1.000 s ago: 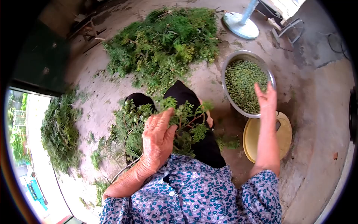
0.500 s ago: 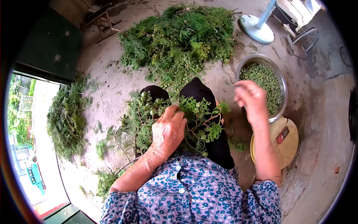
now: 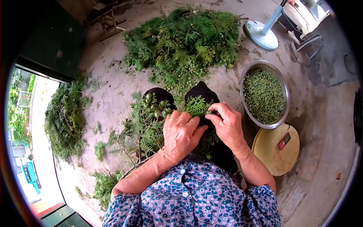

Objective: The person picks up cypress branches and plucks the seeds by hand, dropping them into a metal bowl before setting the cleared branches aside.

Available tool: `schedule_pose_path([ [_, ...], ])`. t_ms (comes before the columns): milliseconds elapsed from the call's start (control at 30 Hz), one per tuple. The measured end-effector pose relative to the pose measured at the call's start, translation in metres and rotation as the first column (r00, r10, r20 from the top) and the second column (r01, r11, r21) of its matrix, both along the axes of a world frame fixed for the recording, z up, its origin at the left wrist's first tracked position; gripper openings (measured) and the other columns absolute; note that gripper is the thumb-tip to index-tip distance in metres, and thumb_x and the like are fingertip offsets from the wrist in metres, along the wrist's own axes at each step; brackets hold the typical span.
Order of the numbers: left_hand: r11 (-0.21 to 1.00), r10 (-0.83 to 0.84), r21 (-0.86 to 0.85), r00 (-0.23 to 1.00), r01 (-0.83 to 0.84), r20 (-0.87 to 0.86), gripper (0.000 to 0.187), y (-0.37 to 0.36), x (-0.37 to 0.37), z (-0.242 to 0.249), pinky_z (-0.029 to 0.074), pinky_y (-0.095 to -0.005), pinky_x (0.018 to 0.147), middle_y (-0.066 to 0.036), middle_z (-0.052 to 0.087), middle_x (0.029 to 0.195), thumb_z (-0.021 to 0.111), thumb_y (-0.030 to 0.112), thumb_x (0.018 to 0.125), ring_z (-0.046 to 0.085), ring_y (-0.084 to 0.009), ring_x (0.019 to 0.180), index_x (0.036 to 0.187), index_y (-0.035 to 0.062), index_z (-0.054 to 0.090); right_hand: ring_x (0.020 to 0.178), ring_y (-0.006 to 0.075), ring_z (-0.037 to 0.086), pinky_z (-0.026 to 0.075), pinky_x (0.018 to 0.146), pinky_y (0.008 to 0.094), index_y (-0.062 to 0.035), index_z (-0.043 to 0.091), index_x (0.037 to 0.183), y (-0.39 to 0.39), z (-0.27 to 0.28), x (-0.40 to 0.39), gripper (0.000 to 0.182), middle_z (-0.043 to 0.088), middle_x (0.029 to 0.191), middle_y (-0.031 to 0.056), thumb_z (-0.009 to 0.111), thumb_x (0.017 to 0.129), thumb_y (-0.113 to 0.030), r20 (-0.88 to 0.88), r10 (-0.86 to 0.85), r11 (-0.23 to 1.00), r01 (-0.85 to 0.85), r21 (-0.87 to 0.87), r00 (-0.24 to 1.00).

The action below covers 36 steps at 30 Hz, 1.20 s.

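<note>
A leafy green branch (image 3: 149, 125) with flat, scaly sprays and small round green cones lies across my lap. My left hand (image 3: 180, 133) is closed around part of it over my knees. Beside it, my right hand (image 3: 227, 125) has thumb and forefinger pinched together at the right end of a leaf spray (image 3: 197, 106). What sits between those fingertips is too small to make out. To the right stands a metal bowl (image 3: 245, 99) holding many loose green cones (image 3: 264, 96).
A large heap of cut branches (image 3: 185, 41) lies ahead, with another pile (image 3: 66, 121) at left. Near the bowl is a round yellowish lid-like disc (image 3: 270, 159) with a small red-and-black device (image 3: 284, 140) on it. A pale blue stand base (image 3: 261, 34) is farther back.
My right hand has come from beside the bowl to the branch in my lap, its fingers now at the leaves. My left hand has shifted slightly right, still gripping the branch.
</note>
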<state>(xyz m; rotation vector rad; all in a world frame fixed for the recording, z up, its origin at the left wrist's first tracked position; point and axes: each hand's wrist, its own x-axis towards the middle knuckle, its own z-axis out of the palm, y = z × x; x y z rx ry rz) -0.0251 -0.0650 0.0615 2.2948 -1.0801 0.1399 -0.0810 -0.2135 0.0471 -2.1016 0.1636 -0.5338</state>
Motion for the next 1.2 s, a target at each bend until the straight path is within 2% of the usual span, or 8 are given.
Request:
schedule_pose_path([
  [267,0.984,-0.006,-0.175,0.987,-0.023,-0.162,0.011,-0.016,0.004,-0.024,0.04,-0.0372,0.057,-0.005,0.054,0.064,0.07,0.013,0.061,0.051,-0.0253,0.066,0.06,0.0069,0.061,0.061,0.0151,0.054,0.045,0.056,0.0263,-0.0004,0.054,0.084,0.003,0.001,-0.003,0.013,0.055,0.07,0.0055,0.062,0.075,0.004,-0.065,-0.084,0.952,0.1,0.288,0.994],
  [400,0.975,-0.013,-0.22,0.97,-0.042,-0.244,0.009,-0.018,0.008,-0.015,0.042,-0.0364,0.059,-0.005,0.056,0.065,0.07,0.009,0.061,0.053,-0.0251,0.066,0.066,0.0051,0.064,0.057,0.0059,0.048,0.039,0.05,0.019,-0.0029,0.055,0.084,-0.002,-0.002,-0.001,0.004,0.054,0.069,-0.0012,0.058,0.082,-0.003,-0.189,-0.03,0.589,0.17,0.79,0.981],
  [533,0.974,-0.03,-0.222,0.937,-0.052,-0.348,0.01,-0.012,0.005,-0.022,0.042,-0.0345,0.062,-0.008,0.056,0.066,0.069,0.005,0.064,0.052,-0.0243,0.067,0.069,0.0004,0.062,0.055,0.0066,0.045,0.039,0.05,0.0191,-0.0025,0.051,0.085,-0.025,-0.002,0.008,0.005,0.053,0.07,0.0018,0.056,0.083,-0.003,-0.062,-0.309,0.46,0.206,0.864,0.949],
  [733,0.975,-0.034,-0.216,0.931,-0.049,-0.363,0.011,-0.011,0.007,-0.02,0.042,-0.0347,0.065,-0.007,0.057,0.069,0.069,0.008,0.064,0.053,-0.0249,0.071,0.071,0.0015,0.064,0.071,0.0115,0.054,0.042,0.057,0.0219,-0.0021,0.052,0.095,-0.034,0.01,0.008,0.013,0.054,0.074,0.0033,0.055,0.085,-0.009,0.005,-0.016,0.137,-0.003,0.991,1.0],
  [833,0.979,-0.027,-0.199,0.931,-0.049,-0.365,0.012,-0.009,0.006,-0.02,0.042,-0.0362,0.066,-0.007,0.057,0.071,0.069,0.01,0.064,0.053,-0.0258,0.073,0.073,0.0024,0.065,0.066,0.0092,0.051,0.04,0.055,0.0211,-0.0012,0.053,0.099,-0.037,0.008,0.006,0.017,0.052,0.072,0.0009,0.057,0.085,-0.01,-0.07,0.144,0.369,0.012,0.929,0.987],
  [933,0.979,-0.04,-0.2,0.932,-0.035,-0.359,0.014,-0.009,0.005,-0.021,0.042,-0.0363,0.067,-0.007,0.057,0.072,0.069,0.01,0.063,0.053,-0.026,0.074,0.074,0.0024,0.065,0.061,0.0104,0.048,0.04,0.054,0.0239,-0.0018,0.06,0.101,-0.025,0.006,0.01,0.025,0.05,0.069,0.0009,0.066,0.079,-0.013,-0.155,0.084,0.922,-0.018,0.386,0.984],
  [1000,0.976,-0.05,-0.214,0.934,-0.028,-0.353,0.014,-0.009,0.006,-0.021,0.042,-0.0362,0.068,-0.007,0.057,0.072,0.07,0.01,0.063,0.053,-0.0262,0.074,0.074,0.0026,0.065,0.061,0.0128,0.049,0.04,0.055,0.0257,-0.0023,0.064,0.092,-0.025,0.004,0.012,0.022,0.05,0.07,0.0054,0.07,0.073,-0.01,-0.131,0.126,0.982,-0.105,0.156,0.983],
  [1200,0.965,-0.02,-0.244,0.903,-0.095,-0.429,0.012,-0.013,0.013,-0.015,0.043,-0.0354,0.067,-0.008,0.057,0.071,0.069,0.008,0.064,0.053,-0.0253,0.075,0.073,0.0023,0.063,0.064,0.0108,0.051,0.042,0.057,0.0238,0.0,0.064,0.085,-0.009,0.0,0.015,0.016,0.051,0.071,0.0024,0.07,0.07,0.0,0.035,-0.117,0.947,0.1,0.306,0.993],
])
